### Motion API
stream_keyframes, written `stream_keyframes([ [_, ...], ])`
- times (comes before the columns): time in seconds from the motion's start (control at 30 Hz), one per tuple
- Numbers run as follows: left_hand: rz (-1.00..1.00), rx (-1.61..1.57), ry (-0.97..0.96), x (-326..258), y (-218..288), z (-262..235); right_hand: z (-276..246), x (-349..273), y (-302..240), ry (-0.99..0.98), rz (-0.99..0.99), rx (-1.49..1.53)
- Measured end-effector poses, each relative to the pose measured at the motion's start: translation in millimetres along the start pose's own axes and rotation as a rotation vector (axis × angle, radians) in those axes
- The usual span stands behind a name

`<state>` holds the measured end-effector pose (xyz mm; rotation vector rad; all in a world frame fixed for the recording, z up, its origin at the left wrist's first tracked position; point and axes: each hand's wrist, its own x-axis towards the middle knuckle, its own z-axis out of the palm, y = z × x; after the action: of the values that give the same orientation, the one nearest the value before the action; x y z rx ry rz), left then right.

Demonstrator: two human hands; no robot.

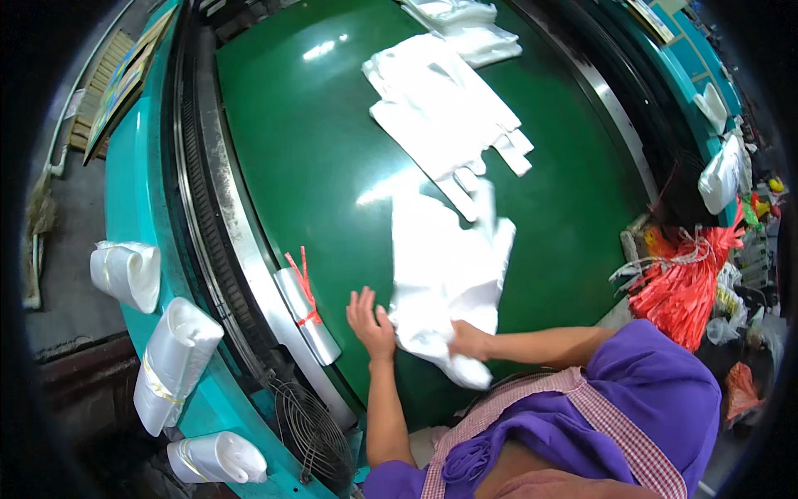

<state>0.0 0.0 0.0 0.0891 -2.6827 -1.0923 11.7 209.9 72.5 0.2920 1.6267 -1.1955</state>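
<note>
White bag stack [449, 274] near centre on green counter [316, 166]. Right hand [470, 341] fingers pinch stack's near edge; left hand [370, 320] flat beside it, fingers spread wide. Red-tied bundle [307, 316] left at counter edge. Rolled bundles [170, 362] on teal rim. Red ties [682, 283] right.

Your hands press thin, smooth white plastic bags [449, 274], soft and slightly crumpled, onto a glossy green belt [316, 141] that mirrors the lamps. Beside it runs a dull brushed metal rail [241, 241] and matt teal painted housing [137, 183]. The red ties [686, 287] look like shiny plastic strips; your apron [607, 416] is checked cloth.
</note>
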Motion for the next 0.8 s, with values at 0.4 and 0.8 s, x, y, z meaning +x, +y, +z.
stream_keyframes([
  [0.4,-0.237,-1.18,-0.496,74.8,133.1,92.9,-110.9,3.3,39.6,0.267,-0.223,1.396],
  [0.8,0.108,0.433,-0.071,133.6,26.1,66.5,-316.8,31.3,-160.4,1.161,-0.979,-0.729],
])
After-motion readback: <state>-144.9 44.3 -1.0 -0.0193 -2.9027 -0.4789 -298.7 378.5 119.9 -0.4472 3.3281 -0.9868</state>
